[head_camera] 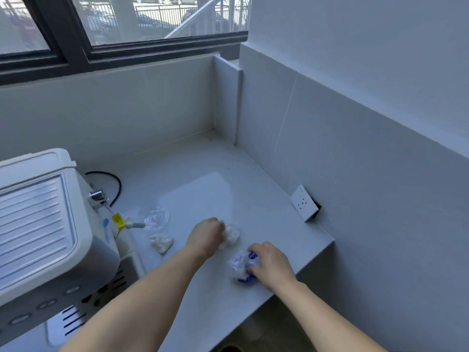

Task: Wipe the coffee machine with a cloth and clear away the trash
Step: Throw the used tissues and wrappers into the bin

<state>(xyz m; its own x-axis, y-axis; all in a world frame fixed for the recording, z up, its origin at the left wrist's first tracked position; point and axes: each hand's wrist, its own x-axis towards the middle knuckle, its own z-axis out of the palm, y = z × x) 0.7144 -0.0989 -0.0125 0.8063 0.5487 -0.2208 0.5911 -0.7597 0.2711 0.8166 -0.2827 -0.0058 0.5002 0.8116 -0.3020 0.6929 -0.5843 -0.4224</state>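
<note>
The white coffee machine (43,224) stands at the left of the counter, its steam wand (132,224) with a yellow tag pointing right. My left hand (205,237) grips a crumpled white tissue (232,235) on the countertop. My right hand (271,265) holds a crumpled white-and-blue wrapper (242,268) near the counter's front right edge. Another crumpled white tissue (161,243) and a clear plastic lid (157,218) lie beside the wand. No cloth is in view.
The white countertop (208,179) ends at a right front edge near a tilted wall socket (304,203). A black cable (111,181) loops behind the machine. Tiled walls close the back and right; a window runs above.
</note>
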